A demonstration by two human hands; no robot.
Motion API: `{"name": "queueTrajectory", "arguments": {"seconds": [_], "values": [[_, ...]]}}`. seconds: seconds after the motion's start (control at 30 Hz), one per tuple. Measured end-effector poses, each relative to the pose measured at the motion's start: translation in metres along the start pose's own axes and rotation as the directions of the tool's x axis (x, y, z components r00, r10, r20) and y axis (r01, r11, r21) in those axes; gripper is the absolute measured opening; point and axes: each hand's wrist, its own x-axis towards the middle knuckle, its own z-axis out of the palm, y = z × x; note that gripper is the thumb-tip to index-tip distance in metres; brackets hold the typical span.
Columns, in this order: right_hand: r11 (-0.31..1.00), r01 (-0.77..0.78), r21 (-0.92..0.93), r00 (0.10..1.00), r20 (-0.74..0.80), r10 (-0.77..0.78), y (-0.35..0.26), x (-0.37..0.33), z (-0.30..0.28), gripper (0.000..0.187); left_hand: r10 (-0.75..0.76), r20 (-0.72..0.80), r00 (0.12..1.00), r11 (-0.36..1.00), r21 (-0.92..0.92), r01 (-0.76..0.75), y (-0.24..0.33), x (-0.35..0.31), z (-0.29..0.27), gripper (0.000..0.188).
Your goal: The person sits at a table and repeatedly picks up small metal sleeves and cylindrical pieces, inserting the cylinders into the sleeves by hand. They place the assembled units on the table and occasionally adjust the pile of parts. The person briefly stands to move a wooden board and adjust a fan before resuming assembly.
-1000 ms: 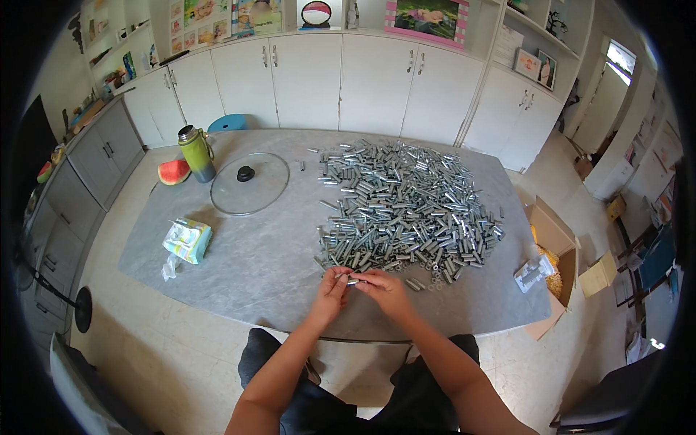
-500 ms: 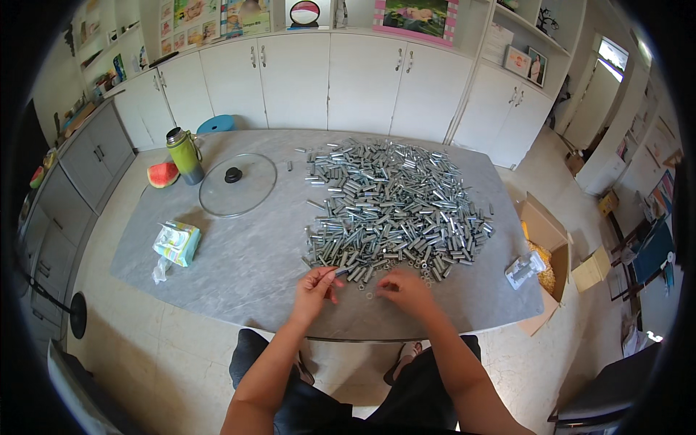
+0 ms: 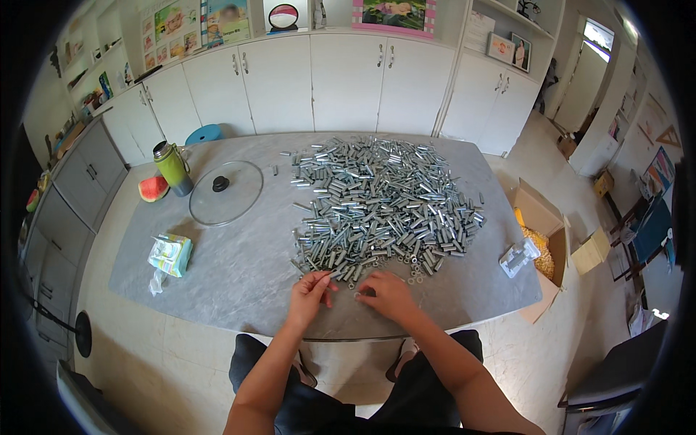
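Note:
A broad heap of small metal sleeves and bolts (image 3: pixel 384 203) covers the right half of the table. At its near edge my left hand (image 3: pixel 307 296) is closed, thumb and forefinger pinching a thin metal bolt (image 3: pixel 331 275) that points toward the heap. My right hand (image 3: pixel 388 293) is beside it, its fingertips pinched together low over the tabletop at a small washer (image 3: pixel 357 295). Fingers partly cover that washer. Loose washers and nuts (image 3: pixel 415 274) lie just beyond the right hand, against the heap.
On the grey table (image 3: pixel 239 268) stand a green flask (image 3: pixel 172 168), a watermelon piece (image 3: pixel 152 189), a glass lid (image 3: pixel 243 197) and a wipes pack (image 3: pixel 171 254). A clear plastic packet (image 3: pixel 519 257) lies at the right edge, beside an open cardboard box (image 3: pixel 554 217).
The whole view has shifted slightly as my head moved. My right hand has come a little left, its fingertips reaching the washer. My left hand still pinches the bolt.

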Motion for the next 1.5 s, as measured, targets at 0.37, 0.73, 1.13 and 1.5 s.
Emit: {"name": "queueTrajectory", "arguments": {"seconds": [0.37,0.73,1.13,1.5], "values": [[1.000,0.001,-0.023,0.999,0.048,0.001,-0.004,0.007,0.002,0.013,-0.027,0.008,1.000,0.999,0.018,0.027,0.002,-0.001,0.003,0.019],[0.999,0.045,0.011,0.999,0.004,-0.045,-0.012,0.010,0.005,0.020,-0.029,0.011,1.000,1.000,-0.010,0.029,-0.002,0.001,0.001,0.019],[0.950,-0.106,0.292,0.994,0.032,0.101,-0.013,0.005,0.015,0.025,-0.043,0.014,0.999,0.999,0.022,0.043,-0.001,0.000,0.002,0.020],[0.178,-0.386,0.905,0.880,0.303,0.366,0.003,0.015,0.004,0.017,-0.251,0.113,0.961,0.960,-0.101,0.262,0.005,-0.002,0.005,0.025]]}}
